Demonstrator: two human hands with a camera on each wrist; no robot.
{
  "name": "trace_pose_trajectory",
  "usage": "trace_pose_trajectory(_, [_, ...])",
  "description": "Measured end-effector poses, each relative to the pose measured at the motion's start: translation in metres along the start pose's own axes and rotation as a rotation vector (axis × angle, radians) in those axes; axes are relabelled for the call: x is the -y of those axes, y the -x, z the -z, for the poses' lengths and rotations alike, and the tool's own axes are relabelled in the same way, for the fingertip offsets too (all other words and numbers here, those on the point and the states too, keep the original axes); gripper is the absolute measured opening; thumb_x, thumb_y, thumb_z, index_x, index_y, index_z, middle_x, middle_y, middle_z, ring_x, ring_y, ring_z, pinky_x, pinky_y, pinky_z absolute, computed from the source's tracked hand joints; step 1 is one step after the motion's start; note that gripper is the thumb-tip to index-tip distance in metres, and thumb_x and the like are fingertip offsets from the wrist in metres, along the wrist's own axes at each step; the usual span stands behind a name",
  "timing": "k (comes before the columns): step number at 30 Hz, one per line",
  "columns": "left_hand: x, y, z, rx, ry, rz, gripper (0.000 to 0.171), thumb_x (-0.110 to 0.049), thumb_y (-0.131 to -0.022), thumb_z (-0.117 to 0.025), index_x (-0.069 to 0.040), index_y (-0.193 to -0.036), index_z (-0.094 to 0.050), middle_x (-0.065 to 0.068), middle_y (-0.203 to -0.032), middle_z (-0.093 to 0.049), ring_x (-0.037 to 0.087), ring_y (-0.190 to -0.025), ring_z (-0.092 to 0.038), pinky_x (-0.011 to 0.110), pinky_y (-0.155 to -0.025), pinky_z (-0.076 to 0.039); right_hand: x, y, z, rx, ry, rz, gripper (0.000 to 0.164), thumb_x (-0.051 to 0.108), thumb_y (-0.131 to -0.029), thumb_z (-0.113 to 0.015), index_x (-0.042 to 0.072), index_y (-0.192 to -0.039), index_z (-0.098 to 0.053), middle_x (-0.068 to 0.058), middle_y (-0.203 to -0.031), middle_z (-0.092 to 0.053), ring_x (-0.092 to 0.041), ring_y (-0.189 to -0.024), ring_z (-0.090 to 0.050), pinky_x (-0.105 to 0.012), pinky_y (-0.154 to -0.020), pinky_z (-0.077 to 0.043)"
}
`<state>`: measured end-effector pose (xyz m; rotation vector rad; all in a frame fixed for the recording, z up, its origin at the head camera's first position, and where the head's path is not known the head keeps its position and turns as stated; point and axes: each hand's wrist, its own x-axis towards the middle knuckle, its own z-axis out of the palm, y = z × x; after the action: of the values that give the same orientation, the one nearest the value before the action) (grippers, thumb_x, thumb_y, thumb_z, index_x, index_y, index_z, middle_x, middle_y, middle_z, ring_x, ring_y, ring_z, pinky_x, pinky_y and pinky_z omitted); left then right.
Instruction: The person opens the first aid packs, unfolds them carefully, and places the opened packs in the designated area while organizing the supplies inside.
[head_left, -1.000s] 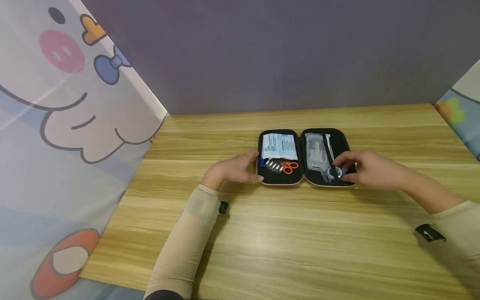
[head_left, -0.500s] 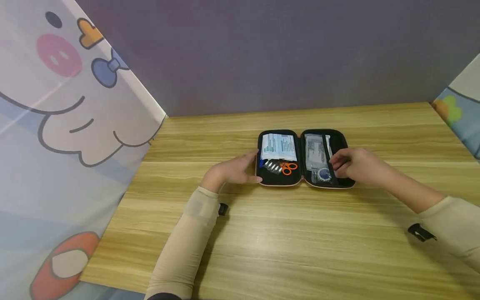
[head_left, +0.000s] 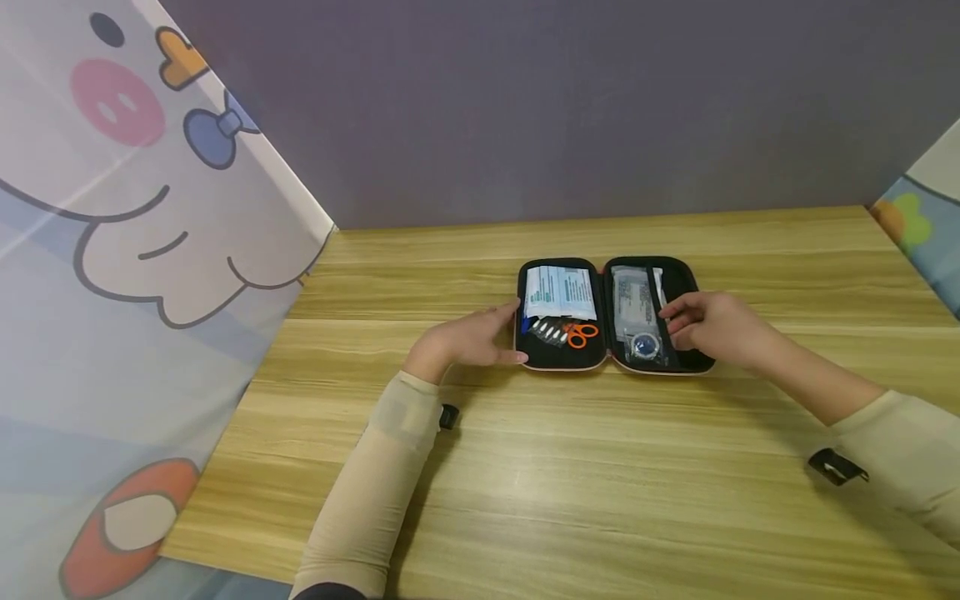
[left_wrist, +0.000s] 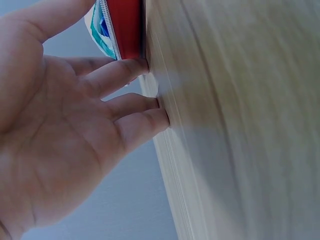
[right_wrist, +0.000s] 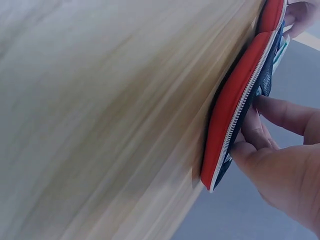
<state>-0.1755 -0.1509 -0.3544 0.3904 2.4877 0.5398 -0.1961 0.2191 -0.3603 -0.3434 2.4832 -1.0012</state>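
In the head view an open zip first-aid case (head_left: 551, 360), red outside in the wrist views, lies on the table. Its left half holds white-and-green packets (head_left: 558, 292), a clear strip of white pieces (head_left: 550, 332) and orange-handled scissors (head_left: 582, 335). A clear packet (head_left: 633, 304) and a round, blue-and-white wrapped roll (head_left: 645, 346) lie in the right half by a black elastic strap (head_left: 657, 312). My left hand (head_left: 472, 337) rests its extended fingers against the left edge. My right hand (head_left: 720, 329) reaches over the right edge, curved fingertips at the strap; I cannot tell whether they pinch it.
The wood-grain table (head_left: 562, 483) spreads around the case. A grey wall panel (head_left: 562, 108) rises behind it. Cartoon-printed fabric (head_left: 150, 333) hangs along the left side. Small black pieces stick out below both sleeves.
My right hand has let go of the roll, which now lies farther left, beside the strap. The right fingers have shifted slightly up and left. My left hand stays at the case's edge.
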Motion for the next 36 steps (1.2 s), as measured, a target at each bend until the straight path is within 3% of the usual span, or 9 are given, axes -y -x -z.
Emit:
trace_pose_trajectory(3, [0.0,-0.001,0.001,0.007,-0.004,0.003,0.107,-0.052,-0.1,-0.071,-0.017,-0.173,-0.001,0.01,-0.181,-0.013,0.035,-0.168,-0.008,0.049,-0.137,-0.013,0.0,-0.001,0.001,0.011,-0.008,-0.007,0.044,0.001,-0.096,-0.068,-0.01,-0.138,-0.059,-0.019,-0.112,-0.072,-0.017,-0.092,-0.066,-0.023,-0.071,-0.055])
trace_pose_trajectory(10, [-0.001,0.0,0.003,0.004,0.003,0.004,0.107,-0.052,-0.1,-0.071,-0.018,-0.173,-0.002,0.009,-0.181,-0.013,0.035,-0.168,-0.009,0.049,-0.137,-0.013,0.001,-0.001,0.005,0.024,0.023,0.012,0.039,0.002,-0.098,-0.066,-0.009,-0.135,-0.061,-0.021,-0.115,-0.071,-0.027,-0.102,-0.065,-0.024,-0.073,-0.053])
trace_pose_trajectory(17, [-0.001,0.0,0.004,0.006,0.008,-0.005,0.106,-0.051,-0.1,-0.071,-0.017,-0.173,-0.002,0.009,-0.181,-0.012,0.035,-0.168,-0.008,0.048,-0.137,-0.012,0.007,-0.004,0.015,-0.029,0.143,0.152,0.029,-0.004,-0.093,-0.068,-0.011,-0.121,-0.067,-0.026,-0.111,-0.072,-0.03,-0.097,-0.073,-0.02,-0.071,-0.055])
trace_pose_trajectory(26, [0.002,0.002,0.005,0.008,0.002,0.009,0.106,-0.052,-0.1,-0.071,-0.018,-0.173,-0.003,0.009,-0.18,-0.013,0.034,-0.168,-0.008,0.049,-0.137,-0.013,0.055,-0.025,0.015,-0.024,0.25,0.177,0.028,0.012,-0.099,-0.073,-0.002,-0.123,-0.07,-0.019,-0.111,-0.075,-0.031,-0.097,-0.072,-0.046,-0.081,-0.058])
trace_pose_trajectory(32, [0.002,0.0,0.005,0.007,0.001,0.005,0.106,-0.053,-0.1,-0.071,-0.017,-0.173,-0.004,0.01,-0.18,-0.014,0.034,-0.168,-0.009,0.05,-0.137,-0.013,0.079,-0.045,-0.007,0.019,0.312,0.189,0.036,0.016,-0.099,-0.074,0.002,-0.132,-0.068,-0.022,-0.131,-0.069,-0.039,-0.119,-0.067,-0.052,-0.09,-0.059])
trace_pose_trajectory(36, [0.002,-0.001,0.006,0.009,0.0,-0.004,0.106,-0.052,-0.1,-0.072,-0.014,-0.173,-0.005,0.012,-0.18,-0.016,0.034,-0.168,-0.011,0.048,-0.137,-0.014,0.086,-0.058,-0.025,0.031,0.398,0.249,0.05,0.023,-0.1,-0.074,-0.001,-0.142,-0.063,-0.027,-0.15,-0.058,-0.046,-0.137,-0.057,-0.062,-0.109,-0.052])
